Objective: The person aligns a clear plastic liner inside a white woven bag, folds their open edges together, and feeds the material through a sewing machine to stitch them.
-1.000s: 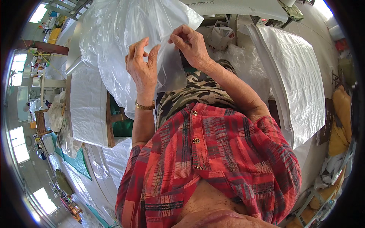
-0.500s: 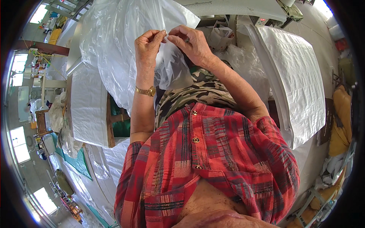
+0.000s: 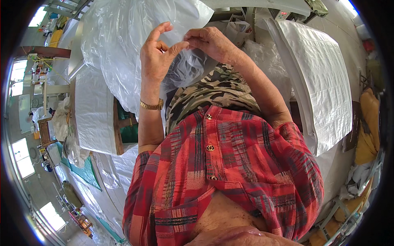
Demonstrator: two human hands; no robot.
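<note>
My left hand (image 3: 157,57), with a gold watch (image 3: 152,105) on its wrist, is raised with index finger and thumb spread wide apart. The tip of its thumb meets the fingertips of my right hand (image 3: 215,44). Those right fingers are pressed together in a pinch; whatever they hold, if anything, is too small to make out. Behind and below both hands spreads a large heap of clear plastic film (image 3: 119,53). Part of the film hangs down over my lap, against my camouflage trousers (image 3: 213,92).
A thick stack of white woven sheets (image 3: 318,82) lies at my right. On my left stands a wooden-edged bench with a white sheet (image 3: 94,119). A pale work surface (image 3: 275,5) crosses the far side. Bunched clear plastic (image 3: 264,61) and a white bag (image 3: 238,30) lie beyond my right forearm.
My left index finger has lifted away from its thumb, so that hand has opened. Its wrist has shifted slightly left. My right fingers have curled closer together.
</note>
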